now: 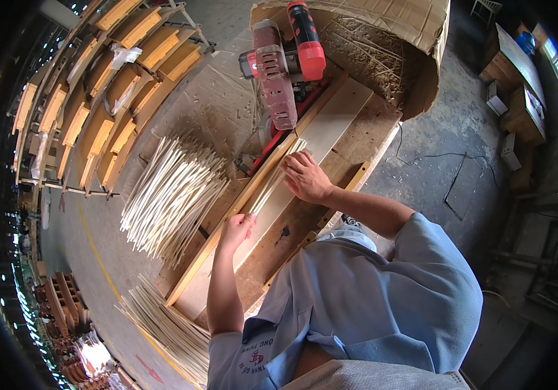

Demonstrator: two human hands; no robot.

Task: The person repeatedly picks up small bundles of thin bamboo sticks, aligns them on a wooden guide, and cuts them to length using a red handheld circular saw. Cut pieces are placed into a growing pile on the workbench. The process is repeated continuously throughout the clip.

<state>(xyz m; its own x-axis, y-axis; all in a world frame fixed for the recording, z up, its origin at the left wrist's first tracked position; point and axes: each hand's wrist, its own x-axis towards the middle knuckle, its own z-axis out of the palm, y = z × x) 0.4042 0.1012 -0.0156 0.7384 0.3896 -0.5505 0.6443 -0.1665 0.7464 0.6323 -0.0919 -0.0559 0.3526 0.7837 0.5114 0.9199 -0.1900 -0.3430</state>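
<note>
Two bare forearms are extended from the lower edge over a wooden workbench (357,140), the nearer, left arm raised almost straight ahead and the right arm bent at the elbow and angled inward. The left hand (236,229) is seen curled at the near end of a small bundle of thin pale strips (272,183), its fingers closed about that end. The right hand (305,177) is laid palm down with fingers spread flat, pressing the far part of the same bundle onto a pale board (331,123). The bundle is thus held between the two hands, lying lengthwise beside a long wooden fence rail (227,224) and pointing toward the saw. To the left of the rail, a large loose pile of similar strips (172,192) is spread out, and a second heap (168,325) lies nearer, at the bench's lower corner. Farther off, a red and black mitre saw (285,62) is mounted, backed by a sheet of cardboard (396,26). Stacked wooden frames (106,84) are ranged beyond, at upper left.
</note>
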